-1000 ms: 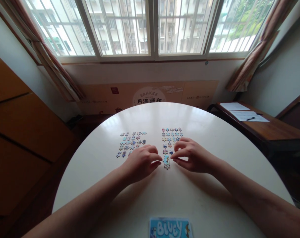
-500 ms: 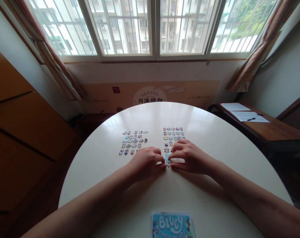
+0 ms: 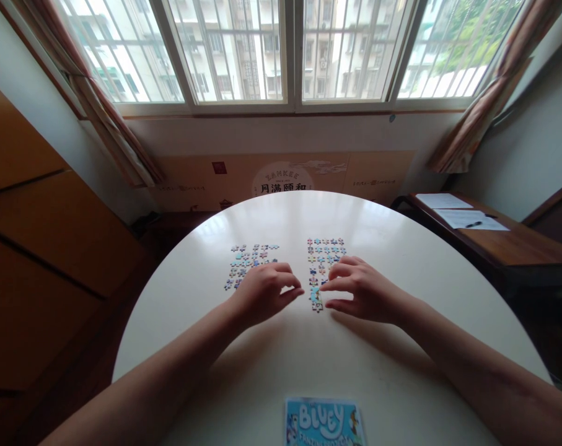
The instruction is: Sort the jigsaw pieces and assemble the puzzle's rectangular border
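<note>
A small joined cluster of jigsaw pieces (image 3: 316, 298), partly light blue, lies on the white round table. My right hand (image 3: 362, 290) is just right of it; its index fingertip reaches the cluster's edge and the thumb is apart, below. My left hand (image 3: 264, 292) hovers left of the cluster, clear of it. Its thumb and index tips are close to each other, and no piece shows between them. Rows of loose jigsaw pieces (image 3: 255, 248) lie beyond my left hand, which covers some of them. Another block of loose pieces (image 3: 326, 249) sits beyond my right hand.
A blue Bluey picture card (image 3: 324, 422) lies at the near side of the table (image 3: 243, 384). To the right, a wooden desk (image 3: 531, 238) holds papers (image 3: 469, 219) and a pen. A large printed box panel (image 3: 183, 186) stands under the window.
My left hand has moved off the cluster, to the left and slightly away from me. My right thumb has drawn back a little from the cluster's edge.
</note>
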The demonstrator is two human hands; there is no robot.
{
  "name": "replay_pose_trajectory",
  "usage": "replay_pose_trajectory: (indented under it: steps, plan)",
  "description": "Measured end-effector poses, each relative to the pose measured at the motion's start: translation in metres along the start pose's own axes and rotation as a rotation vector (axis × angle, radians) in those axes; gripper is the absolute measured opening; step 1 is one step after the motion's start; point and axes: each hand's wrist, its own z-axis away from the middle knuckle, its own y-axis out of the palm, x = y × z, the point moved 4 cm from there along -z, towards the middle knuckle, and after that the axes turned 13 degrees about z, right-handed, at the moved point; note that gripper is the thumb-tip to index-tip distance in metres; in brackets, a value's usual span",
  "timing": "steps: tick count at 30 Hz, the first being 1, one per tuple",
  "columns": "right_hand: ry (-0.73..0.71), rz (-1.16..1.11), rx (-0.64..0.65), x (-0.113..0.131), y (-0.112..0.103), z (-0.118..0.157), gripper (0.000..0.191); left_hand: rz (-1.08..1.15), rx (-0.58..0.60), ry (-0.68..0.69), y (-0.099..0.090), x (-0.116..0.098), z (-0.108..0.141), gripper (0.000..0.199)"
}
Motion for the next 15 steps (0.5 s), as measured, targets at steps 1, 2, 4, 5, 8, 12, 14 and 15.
replay_pose_trajectory:
  steps: [1, 2, 4, 5, 8, 12, 14, 15]
  plan:
    - [0.002, 0.006, 0.005, 0.0, 0.0, 0.0, 0.018, 0.014, -0.065, -0.019, -0.009, 0.005, 0.0, 0.016]
    - [0.003, 0.011, 0.01, 0.0, 0.0, 0.0, 0.019, 0.03, -0.14, -0.041, -0.018, 0.01, 0.0, 0.016]
    - [0.002, 0.021, 0.023, 0.0, 0.002, 0.0, 0.019, 0.052, -0.294, -0.086, -0.037, 0.022, 0.001, 0.017]
    - [0.0, 0.023, 0.032, 0.001, 0.003, 0.0, 0.019, 0.054, -0.373, -0.106, -0.046, 0.028, 0.002, 0.018]
    - [-0.003, 0.019, 0.052, 0.003, 0.006, -0.001, 0.014, 0.032, -0.562, -0.167, -0.066, 0.045, 0.006, 0.018]
    - [0.001, 0.005, 0.055, 0.005, 0.006, -0.002, 0.011, 0.034, -0.675, -0.228, -0.077, 0.063, 0.012, 0.018]
    - [0.0, 0.001, 0.054, 0.005, 0.005, -0.002, 0.011, 0.044, -0.689, -0.263, -0.076, 0.07, 0.013, 0.02]
    - [-0.001, -0.003, 0.055, 0.005, 0.005, -0.002, 0.011, 0.051, -0.684, -0.276, -0.074, 0.073, 0.014, 0.02]
